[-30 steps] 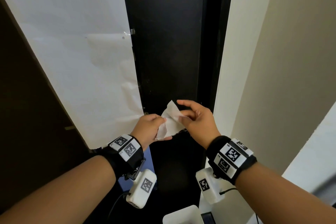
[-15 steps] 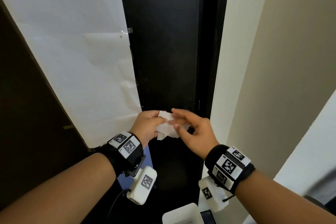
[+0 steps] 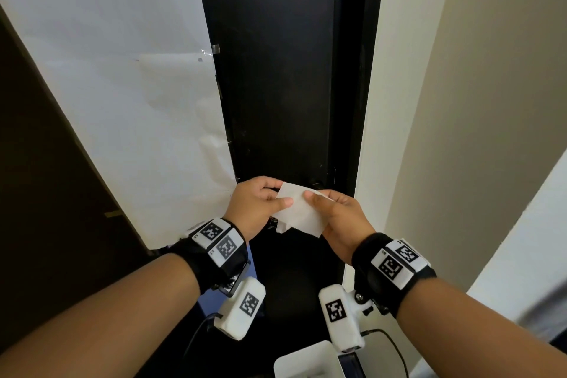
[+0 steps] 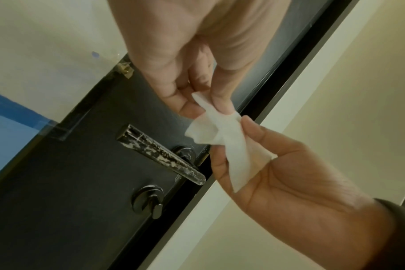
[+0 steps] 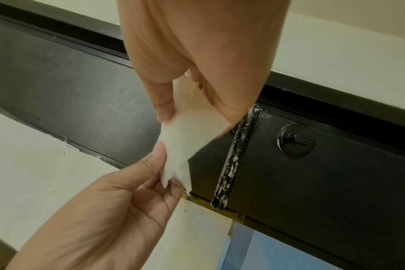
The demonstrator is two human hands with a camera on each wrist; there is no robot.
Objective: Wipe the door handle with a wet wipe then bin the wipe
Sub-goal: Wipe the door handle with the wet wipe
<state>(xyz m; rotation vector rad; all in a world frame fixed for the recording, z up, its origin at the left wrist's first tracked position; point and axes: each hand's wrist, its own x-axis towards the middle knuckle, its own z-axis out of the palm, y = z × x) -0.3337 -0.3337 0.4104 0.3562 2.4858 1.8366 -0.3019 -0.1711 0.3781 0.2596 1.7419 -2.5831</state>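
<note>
- One wet wipe (image 3: 299,212), one door handle (image 4: 161,154), one thumb-turn lock (image 4: 148,200); two hands.
- Left hand (image 3: 256,207) pinches the wipe's 9 o'clock edge; right hand (image 3: 340,218) pinches its 3 o'clock edge.
- The wipe hangs between the hands, just in front of the handle on the black door (image 3: 276,70), not touching.
- Wrist tags carry square codes; no readable writing.

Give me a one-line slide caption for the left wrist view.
Both hands pinch a white wet wipe beside the paint-flecked black lever door handle, not touching it.
</note>
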